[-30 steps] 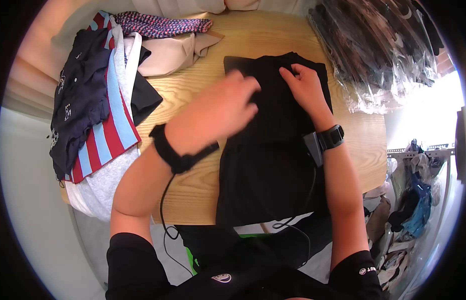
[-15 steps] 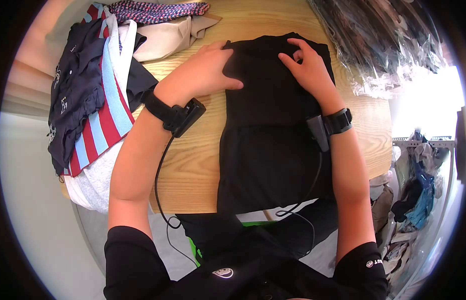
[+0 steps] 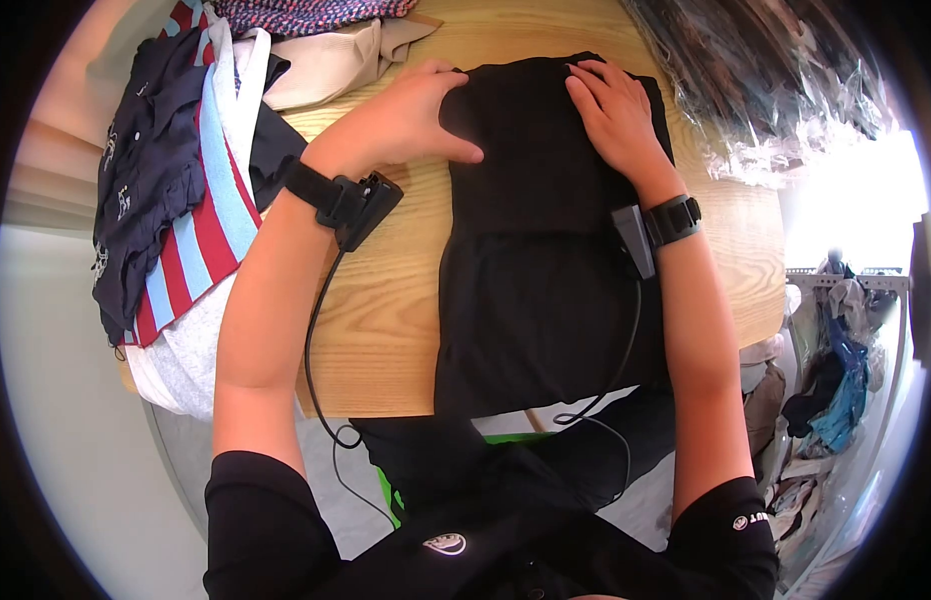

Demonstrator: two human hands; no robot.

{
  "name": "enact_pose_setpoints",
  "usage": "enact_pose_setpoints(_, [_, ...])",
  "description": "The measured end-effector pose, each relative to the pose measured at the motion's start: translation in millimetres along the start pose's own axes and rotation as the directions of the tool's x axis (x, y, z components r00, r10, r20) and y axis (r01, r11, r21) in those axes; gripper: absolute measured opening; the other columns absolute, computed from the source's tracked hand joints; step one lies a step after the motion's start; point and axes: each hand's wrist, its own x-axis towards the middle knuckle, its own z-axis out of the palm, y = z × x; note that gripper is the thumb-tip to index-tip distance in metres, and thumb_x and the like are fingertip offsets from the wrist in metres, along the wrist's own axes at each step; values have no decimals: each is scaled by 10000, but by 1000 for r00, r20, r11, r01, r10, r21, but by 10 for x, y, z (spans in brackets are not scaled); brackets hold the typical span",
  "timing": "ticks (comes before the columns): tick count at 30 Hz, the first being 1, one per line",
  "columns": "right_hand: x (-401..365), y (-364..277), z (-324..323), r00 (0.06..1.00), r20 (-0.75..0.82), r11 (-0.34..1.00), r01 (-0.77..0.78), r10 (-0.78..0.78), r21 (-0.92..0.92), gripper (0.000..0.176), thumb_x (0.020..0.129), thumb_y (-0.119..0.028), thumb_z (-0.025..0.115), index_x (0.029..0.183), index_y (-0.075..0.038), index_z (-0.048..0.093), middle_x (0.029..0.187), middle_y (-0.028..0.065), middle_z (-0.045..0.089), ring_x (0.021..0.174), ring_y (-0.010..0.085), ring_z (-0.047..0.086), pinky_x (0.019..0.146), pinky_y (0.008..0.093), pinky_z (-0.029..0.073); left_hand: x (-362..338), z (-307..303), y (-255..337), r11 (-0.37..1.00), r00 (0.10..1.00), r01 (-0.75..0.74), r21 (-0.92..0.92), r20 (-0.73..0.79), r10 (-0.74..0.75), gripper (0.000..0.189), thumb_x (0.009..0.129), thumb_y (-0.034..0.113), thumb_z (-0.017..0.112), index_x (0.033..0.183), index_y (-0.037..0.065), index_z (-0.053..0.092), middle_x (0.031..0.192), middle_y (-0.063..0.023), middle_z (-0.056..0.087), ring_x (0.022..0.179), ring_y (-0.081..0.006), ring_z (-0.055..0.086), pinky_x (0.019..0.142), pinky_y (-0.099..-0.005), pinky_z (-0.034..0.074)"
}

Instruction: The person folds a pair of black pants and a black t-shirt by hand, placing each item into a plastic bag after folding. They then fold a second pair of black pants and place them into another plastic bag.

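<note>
A folded black garment [image 3: 556,300] lies lengthwise on the wooden table [image 3: 381,330]; its exact kind does not show. Across its middle runs a crease or fold line. My left hand [image 3: 416,115] is at its upper left edge, thumb stretched out over the cloth and well apart from the fingers, whose tips reach the garment's corner. Resting flat on the upper right part is my right hand [image 3: 616,120], palm down with the fingers extended. Each wrist wears a black strap with a small cabled device.
To the left lies a pile of clothes: a dark ruffled garment [image 3: 151,170], a red and blue striped piece [image 3: 191,265] and a beige knit [image 3: 331,65]. Plastic-wrapped garments [image 3: 766,70] sit at the upper right. A rack with bagged clothes [image 3: 836,370] stands at the right.
My right hand's fingers have straightened and flattened onto the cloth. The garment's far edge looks smoother. My left hand has shifted slightly upward in view.
</note>
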Motion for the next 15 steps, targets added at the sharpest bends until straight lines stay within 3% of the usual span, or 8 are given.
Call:
enact_pose_setpoints(5, [-1,14,27,996,-52,994,-77,73,-76,429,942,-412,452,1192,-103,613,1257,67,541,1227,274,445,1076,466,233,2,-9,-3,999,999,50,11,6,-50,817,675,316,798,1320,-43,449,1354,-145,412,1235,-280,445,1027,-322,376])
enact_pose_setpoints(15, [6,30,25,994,-102,996,-49,41,-78,401,931,-386,481,1169,-95,623,1209,76,564,1164,275,485,1041,433,283,-8,-42,-28,997,998,70,38,5,-70,827,679,339,785,1338,-20,438,1377,-148,405,1287,-294,386,1062,-344,337])
